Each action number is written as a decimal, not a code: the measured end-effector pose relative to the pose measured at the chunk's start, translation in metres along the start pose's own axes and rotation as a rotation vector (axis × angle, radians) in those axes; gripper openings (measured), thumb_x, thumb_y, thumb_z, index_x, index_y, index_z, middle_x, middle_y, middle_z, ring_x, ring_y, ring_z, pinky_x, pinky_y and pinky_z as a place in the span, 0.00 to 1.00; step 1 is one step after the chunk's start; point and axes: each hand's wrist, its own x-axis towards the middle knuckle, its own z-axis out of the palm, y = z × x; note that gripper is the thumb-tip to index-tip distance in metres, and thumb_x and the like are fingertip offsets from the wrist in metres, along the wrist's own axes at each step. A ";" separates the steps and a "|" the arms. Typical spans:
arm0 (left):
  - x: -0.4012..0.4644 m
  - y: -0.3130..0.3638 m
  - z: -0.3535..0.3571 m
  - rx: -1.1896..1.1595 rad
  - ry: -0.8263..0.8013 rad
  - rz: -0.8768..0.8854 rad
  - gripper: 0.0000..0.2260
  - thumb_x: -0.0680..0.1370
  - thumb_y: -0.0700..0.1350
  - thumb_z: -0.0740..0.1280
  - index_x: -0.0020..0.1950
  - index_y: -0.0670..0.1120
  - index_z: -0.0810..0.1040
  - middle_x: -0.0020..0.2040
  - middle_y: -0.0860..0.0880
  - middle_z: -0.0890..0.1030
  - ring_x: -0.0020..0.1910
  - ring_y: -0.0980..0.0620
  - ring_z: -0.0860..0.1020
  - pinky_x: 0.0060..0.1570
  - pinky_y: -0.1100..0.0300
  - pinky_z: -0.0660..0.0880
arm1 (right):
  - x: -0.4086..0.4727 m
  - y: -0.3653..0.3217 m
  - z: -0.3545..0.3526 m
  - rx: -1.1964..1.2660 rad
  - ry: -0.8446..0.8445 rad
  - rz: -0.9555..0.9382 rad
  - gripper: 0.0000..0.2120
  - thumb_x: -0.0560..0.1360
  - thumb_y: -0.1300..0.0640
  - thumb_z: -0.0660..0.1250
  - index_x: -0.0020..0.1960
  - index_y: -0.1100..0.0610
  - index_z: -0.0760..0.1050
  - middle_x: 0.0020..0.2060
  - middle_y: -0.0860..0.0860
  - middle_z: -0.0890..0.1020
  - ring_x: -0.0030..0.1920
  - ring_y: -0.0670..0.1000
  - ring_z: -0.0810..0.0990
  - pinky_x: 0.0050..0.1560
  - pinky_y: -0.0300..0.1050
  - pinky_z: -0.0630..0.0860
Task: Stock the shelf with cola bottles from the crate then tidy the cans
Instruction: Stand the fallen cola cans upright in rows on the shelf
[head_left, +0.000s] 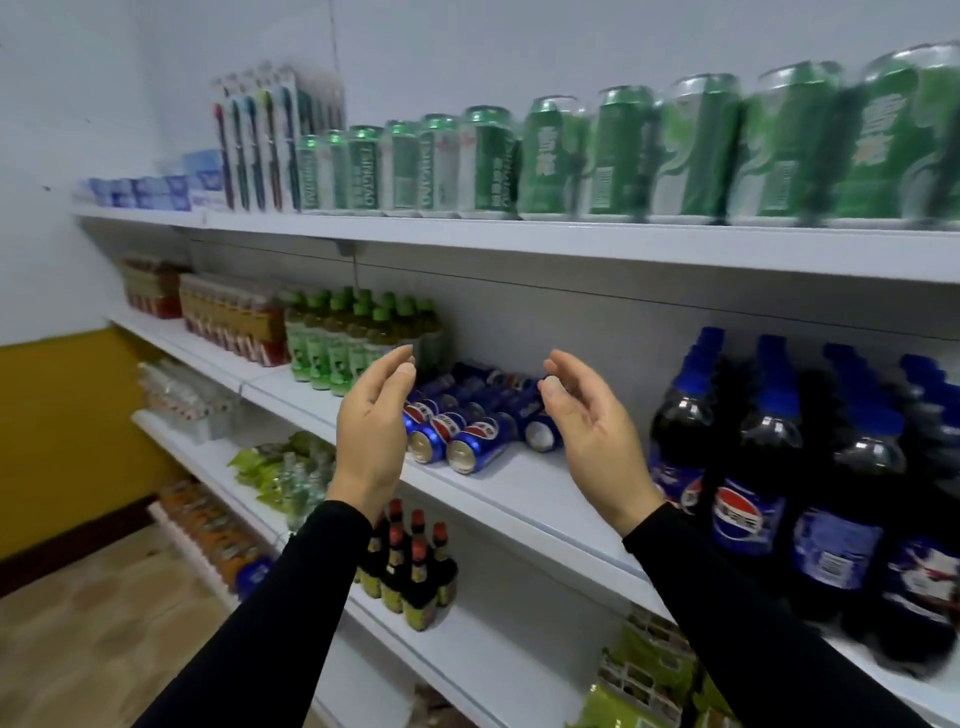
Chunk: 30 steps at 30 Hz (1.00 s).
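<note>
The white shelf (519, 488) carries blue cola cans (467, 426) lying on their sides, upright cola bottles (748, 467) to the right, green-capped bottles (337, 338) to the left.

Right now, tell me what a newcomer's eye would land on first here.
Two open, empty hands, the left hand and right hand, are raised before the middle shelf. Between them blue cola cans lie on their sides. To the right stand dark cola bottles; green cans line the top shelf.

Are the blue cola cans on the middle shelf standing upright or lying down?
Lying down. The blue cola cans rest on their sides in a pile on the middle shelf, their round ends facing the camera.
</note>
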 end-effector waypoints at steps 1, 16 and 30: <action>0.009 -0.004 -0.012 0.023 -0.003 0.001 0.14 0.82 0.45 0.61 0.66 0.48 0.77 0.65 0.50 0.79 0.66 0.54 0.75 0.66 0.58 0.71 | 0.007 0.005 0.013 0.006 0.002 0.007 0.21 0.80 0.56 0.62 0.72 0.56 0.67 0.63 0.47 0.75 0.54 0.27 0.75 0.50 0.24 0.71; 0.144 -0.091 -0.021 0.071 -0.247 -0.057 0.15 0.83 0.45 0.60 0.69 0.48 0.74 0.66 0.51 0.77 0.66 0.55 0.74 0.55 0.73 0.71 | 0.098 0.082 0.071 -0.131 0.208 0.155 0.17 0.80 0.51 0.63 0.68 0.53 0.71 0.61 0.44 0.77 0.57 0.35 0.76 0.50 0.23 0.72; 0.237 -0.175 0.087 0.219 -0.485 -0.179 0.16 0.82 0.48 0.61 0.69 0.47 0.74 0.67 0.48 0.75 0.64 0.51 0.73 0.60 0.61 0.67 | 0.204 0.174 0.012 -0.315 0.484 0.395 0.20 0.82 0.51 0.57 0.55 0.68 0.76 0.54 0.60 0.81 0.50 0.56 0.79 0.51 0.46 0.73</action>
